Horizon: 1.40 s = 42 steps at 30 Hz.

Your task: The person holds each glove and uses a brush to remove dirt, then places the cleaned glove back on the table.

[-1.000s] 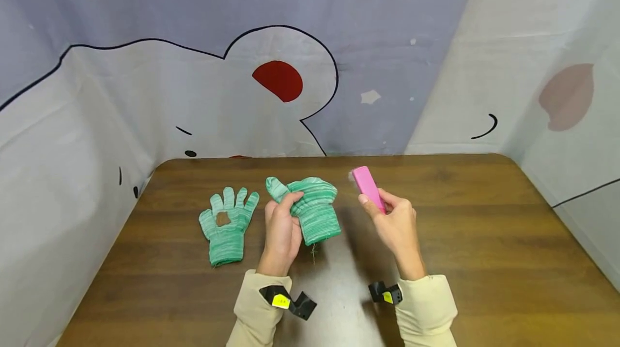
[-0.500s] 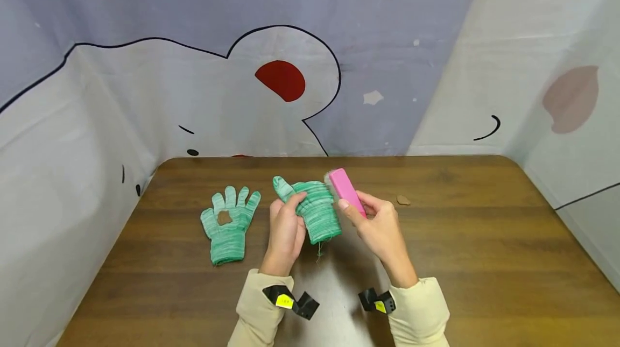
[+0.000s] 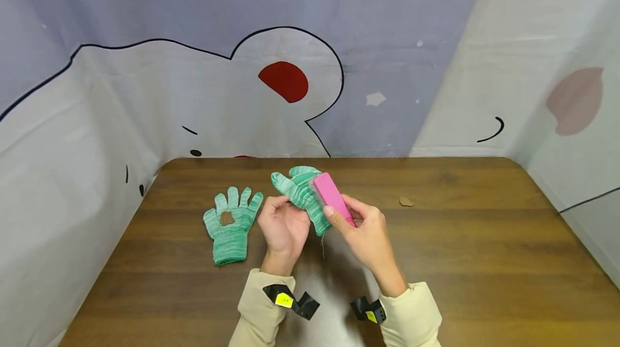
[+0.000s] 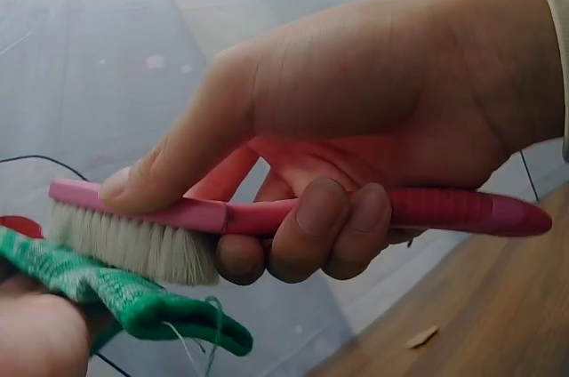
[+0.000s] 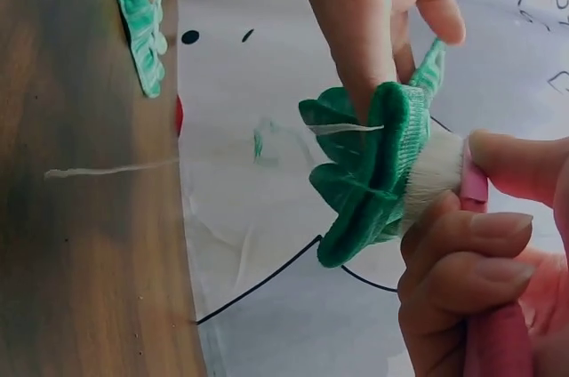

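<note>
My right hand (image 3: 370,234) grips a pink brush (image 3: 333,199), thumb along the back of its head and fingers curled round the handle. Its pale bristles (image 4: 138,248) touch a green striped knit glove (image 3: 301,196) near the cuff. That glove lies over the fingers of my left hand (image 3: 284,231), whose palm shows with the thumb off the glove's top. Most of the left fingers are hidden by the glove. Loose thread (image 3: 323,247) hangs from the cuff.
A second green glove (image 3: 230,247) lies flat at the left, fingers pointing away, with a brown patch (image 3: 226,218) on it. One small brown piece (image 3: 406,202) lies on the wooden table (image 3: 484,239) at the right. Printed cloth (image 3: 378,40) hangs behind the table.
The brush has moved left from beside the glove onto it. The left thumb has come off the glove's top, and the glove has tilted. A brown piece, earlier hidden, shows at the right.
</note>
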Each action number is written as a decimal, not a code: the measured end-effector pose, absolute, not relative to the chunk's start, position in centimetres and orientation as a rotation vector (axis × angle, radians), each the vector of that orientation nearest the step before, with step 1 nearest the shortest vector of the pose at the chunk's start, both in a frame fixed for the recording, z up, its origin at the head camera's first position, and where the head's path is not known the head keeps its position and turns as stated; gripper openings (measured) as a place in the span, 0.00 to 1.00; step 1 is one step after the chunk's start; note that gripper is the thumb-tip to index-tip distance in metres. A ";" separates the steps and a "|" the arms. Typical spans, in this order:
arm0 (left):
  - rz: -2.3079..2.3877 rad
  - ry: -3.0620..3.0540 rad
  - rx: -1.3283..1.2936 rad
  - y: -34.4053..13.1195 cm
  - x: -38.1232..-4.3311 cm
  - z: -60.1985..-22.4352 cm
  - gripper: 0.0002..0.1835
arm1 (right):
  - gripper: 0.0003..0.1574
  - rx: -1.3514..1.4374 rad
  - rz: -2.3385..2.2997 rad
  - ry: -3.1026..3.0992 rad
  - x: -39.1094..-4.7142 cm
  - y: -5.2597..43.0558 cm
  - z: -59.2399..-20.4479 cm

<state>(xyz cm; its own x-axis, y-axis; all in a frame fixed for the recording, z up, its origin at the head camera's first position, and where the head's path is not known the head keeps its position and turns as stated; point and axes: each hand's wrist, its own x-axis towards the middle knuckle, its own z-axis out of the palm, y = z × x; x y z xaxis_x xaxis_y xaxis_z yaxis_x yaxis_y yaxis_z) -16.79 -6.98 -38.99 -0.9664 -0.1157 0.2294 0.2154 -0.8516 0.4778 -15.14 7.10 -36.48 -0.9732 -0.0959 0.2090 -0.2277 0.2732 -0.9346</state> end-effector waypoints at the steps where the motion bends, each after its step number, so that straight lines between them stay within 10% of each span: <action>1: -2.853 -0.740 -0.303 -6.9 -16.8 -39.0 0.22 | 0.24 0.309 1.813 -2.409 -15.0 7.1 -36.1; 22: -2.740 -1.067 0.006 -6.6 -17.0 -39.6 0.17 | 0.25 0.384 1.967 -2.390 -14.9 8.0 -36.4; 42: -3.170 -1.120 -0.280 -8.0 -16.7 -40.6 0.16 | 0.23 0.398 2.049 -2.409 -14.6 8.2 -35.6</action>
<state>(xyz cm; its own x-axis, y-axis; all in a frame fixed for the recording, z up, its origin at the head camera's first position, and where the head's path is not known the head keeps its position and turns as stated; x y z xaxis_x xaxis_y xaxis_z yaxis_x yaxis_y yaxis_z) -16.66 -7.95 -40.63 -0.9596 0.2705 0.0772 -0.1619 -0.7557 0.6346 -14.59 8.20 -35.60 -0.9678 -0.2183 0.1254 -0.1588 0.1427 -0.9769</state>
